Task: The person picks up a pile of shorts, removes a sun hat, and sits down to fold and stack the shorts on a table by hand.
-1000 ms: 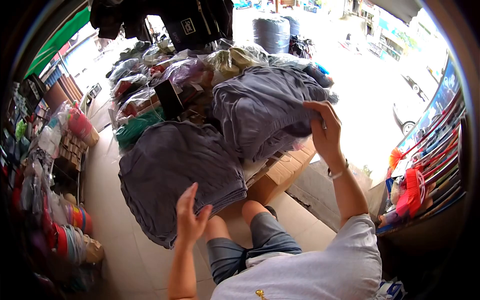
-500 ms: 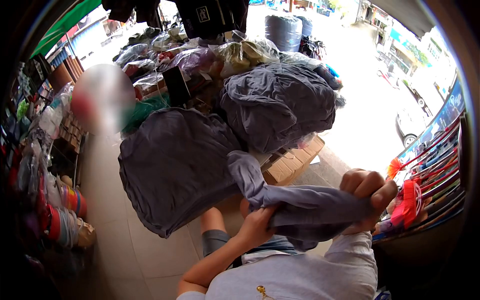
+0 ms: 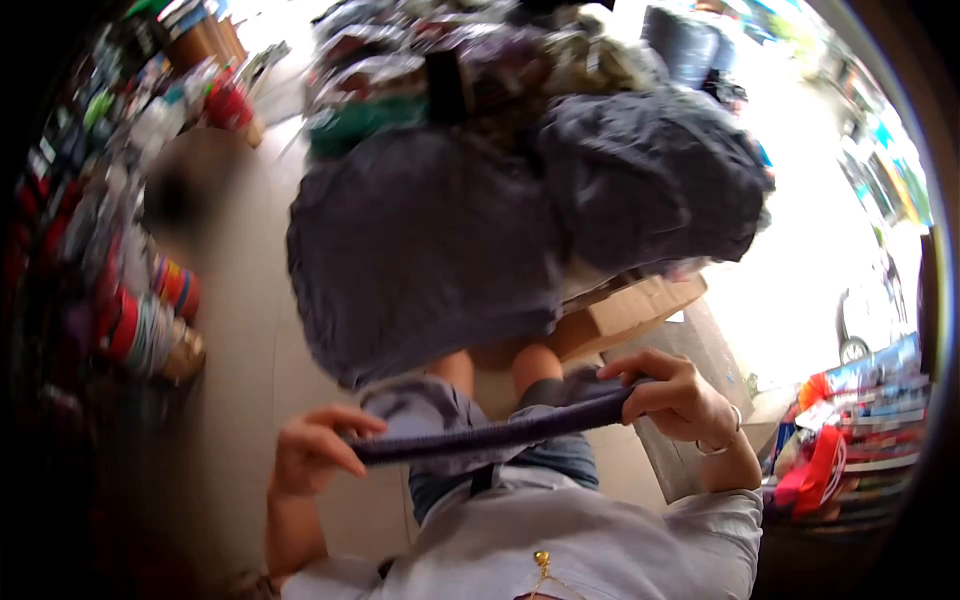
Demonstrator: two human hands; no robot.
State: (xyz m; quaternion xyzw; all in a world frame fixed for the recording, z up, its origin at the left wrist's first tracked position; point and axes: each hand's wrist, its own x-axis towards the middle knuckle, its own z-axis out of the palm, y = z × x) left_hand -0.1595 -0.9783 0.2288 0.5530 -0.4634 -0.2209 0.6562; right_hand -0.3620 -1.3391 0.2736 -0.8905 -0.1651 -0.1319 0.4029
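Between my hands a grey-purple garment (image 3: 430, 412) is stretched by its long, dark gathered band (image 3: 500, 437), just above my lap. My left hand (image 3: 318, 447) pinches the band's left end between thumb and fingers. At the other end, my right hand (image 3: 680, 393) is closed on the band and sits a little higher. The garment's looser cloth hangs behind the band; its full shape is hidden. Beyond it lies a broad stack of similar grey cloth (image 3: 425, 250), with a second, rumpled grey pile (image 3: 655, 175) to its right.
A cardboard box (image 3: 635, 315) stands under the piles. Plastic-wrapped goods (image 3: 370, 70) are heaped behind them. Goods line the left wall, with colourful rolls (image 3: 140, 325) low down. Long-handled items and a bright red object (image 3: 815, 470) stand at right. Tiled floor (image 3: 240, 400) lies between.
My hands have moved apart, my left one going far to the left. The bunched garment is now stretched along its band. My view has tilted downward, and the image is blurrier.
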